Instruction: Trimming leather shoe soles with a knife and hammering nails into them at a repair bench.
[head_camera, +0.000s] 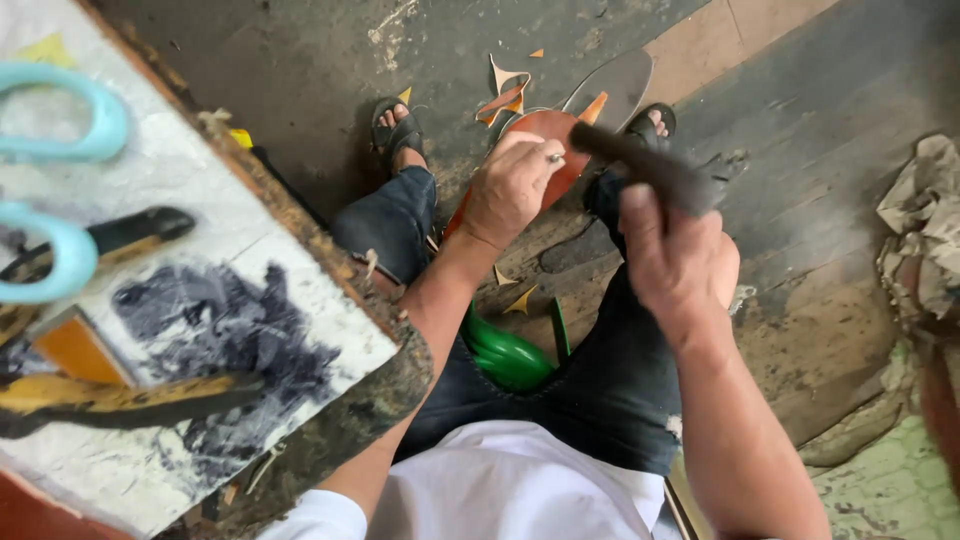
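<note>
My left hand (512, 188) grips a reddish-brown shoe sole piece (556, 140), which stands tilted between my knees. A ring shows on one finger. My right hand (678, 262) is closed around a dark rasp-like tool (642, 163); its far end points at the sole's upper edge, blurred by motion. A grey sole-shaped piece (617, 85) lies on the floor just beyond, near my sandalled right foot (655, 122). A green plastic object (507, 355) sits between my thighs.
A worn white work board (200, 190) at the left carries light-blue handled scissors (60, 190), dark-handled tools and an orange block (78, 350). Orange leather scraps (505, 98) litter the dark floor. Crumpled cloth (925, 230) lies at the right edge.
</note>
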